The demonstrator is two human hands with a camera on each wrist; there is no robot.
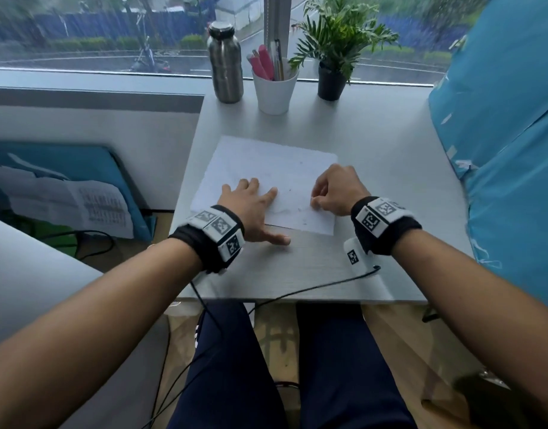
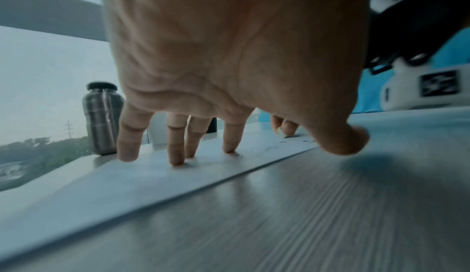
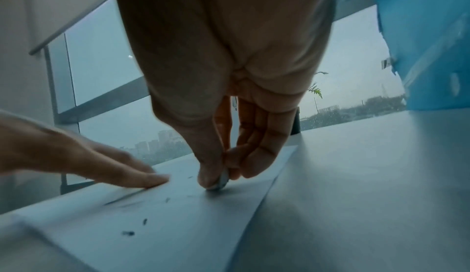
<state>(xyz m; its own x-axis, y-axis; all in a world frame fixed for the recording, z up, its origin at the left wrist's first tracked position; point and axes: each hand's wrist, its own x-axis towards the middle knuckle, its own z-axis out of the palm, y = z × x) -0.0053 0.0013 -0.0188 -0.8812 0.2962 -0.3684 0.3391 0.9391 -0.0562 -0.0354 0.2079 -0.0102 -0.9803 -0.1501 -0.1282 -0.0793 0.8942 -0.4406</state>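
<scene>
On the pale desk (image 1: 375,196) by the window, a wall of blue sheeting (image 1: 508,134) stands along the right edge. A white paper (image 1: 266,162) lies flat in the middle of the desk, turned a little askew, with its near edge well back from the desk's front edge.

At the back, near the glass, three things stand in a row, apart from each other and from the paper. A steel bottle (image 1: 224,66) with a dark cap is on the left. A white cup (image 1: 274,91) holding pink and dark pens (image 1: 265,61) is in the middle. A green plant (image 1: 337,41) in a black pot is on the right.

Both forearms reach in from the near side, each wrist wrapped in a black band with printed markers.

The left hand (image 1: 251,209) lies spread on the near left part of the paper. Its grip is wide open and holds nothing. The straight fingers (image 2: 175,145) press their tips down on the sheet, and the thumb rests on bare desk just past the paper's near edge.

The right hand (image 1: 337,190) is over the near right part of the paper, just beside the left. Its grip is closed small, with thumb and curled fingers pinching an eraser (image 3: 220,181). The eraser is small and pale, and its lower end touches the paper.

Dark crumbs (image 3: 128,233) lie scattered on the sheet, near the eraser and towards the near edge.
</scene>
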